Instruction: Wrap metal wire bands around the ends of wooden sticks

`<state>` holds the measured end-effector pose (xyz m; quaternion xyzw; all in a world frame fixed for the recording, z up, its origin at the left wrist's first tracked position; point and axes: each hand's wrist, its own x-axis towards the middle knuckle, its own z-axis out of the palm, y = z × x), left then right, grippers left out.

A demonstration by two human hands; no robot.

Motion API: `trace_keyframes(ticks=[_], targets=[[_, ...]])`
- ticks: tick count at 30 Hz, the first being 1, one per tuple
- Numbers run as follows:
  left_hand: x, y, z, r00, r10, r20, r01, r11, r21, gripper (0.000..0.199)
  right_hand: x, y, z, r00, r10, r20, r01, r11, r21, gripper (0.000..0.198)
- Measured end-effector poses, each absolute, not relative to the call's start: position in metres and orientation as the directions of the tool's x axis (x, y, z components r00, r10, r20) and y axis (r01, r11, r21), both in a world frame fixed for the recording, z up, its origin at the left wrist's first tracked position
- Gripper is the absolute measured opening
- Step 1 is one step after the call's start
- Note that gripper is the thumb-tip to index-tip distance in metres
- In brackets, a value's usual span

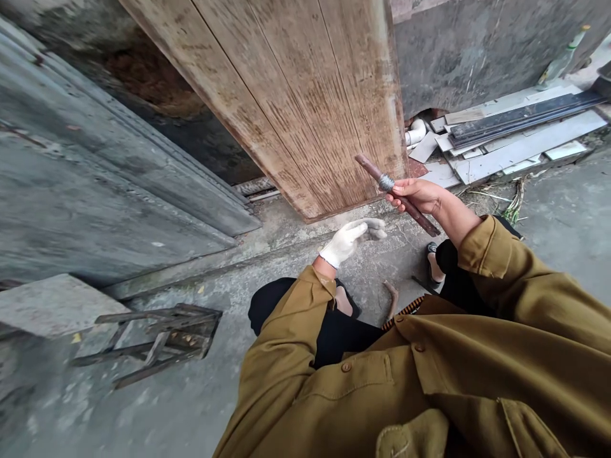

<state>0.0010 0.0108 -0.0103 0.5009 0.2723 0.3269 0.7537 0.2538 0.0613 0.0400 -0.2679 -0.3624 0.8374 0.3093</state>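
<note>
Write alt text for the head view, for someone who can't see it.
A person's bare right hand holds a reddish-brown stick bound with silvery wire; the white-gloved left hand is half curled nearby and looks empty. Beyond the hands is a weathered wooden panel, with a wooden stool on the concrete floor at picture left.

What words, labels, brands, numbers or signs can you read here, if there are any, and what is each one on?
None: I can't read any text in this picture.
No lettering shows on the brown stick, its wire wrapping, the white glove, the wooden panel or the shirt.
The bottle by the wall is too small and blurred to read.
</note>
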Motion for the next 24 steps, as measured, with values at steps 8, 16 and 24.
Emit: trace_keyframes(ticks=[8,16,24], targets=[[-0.003,0.006,-0.005,0.657,0.707,-0.263,-0.106,0.432,0.896,0.036,0.256,0.059,0.045,-0.609,0.735,-0.299,-0.271,-0.547,-0.792,0.016],[-0.007,0.007,0.001,0.666,0.697,-0.265,-0.009,0.363,0.932,0.032,0.255,0.061,0.046,-0.588,0.749,-0.304,-0.227,-0.514,-0.827,0.017],[0.003,0.002,-0.006,0.367,0.916,-0.16,0.517,-0.058,0.854,0.018,0.24,0.066,0.024,-0.259,0.921,-0.292,0.16,-0.257,-0.953,0.009]])
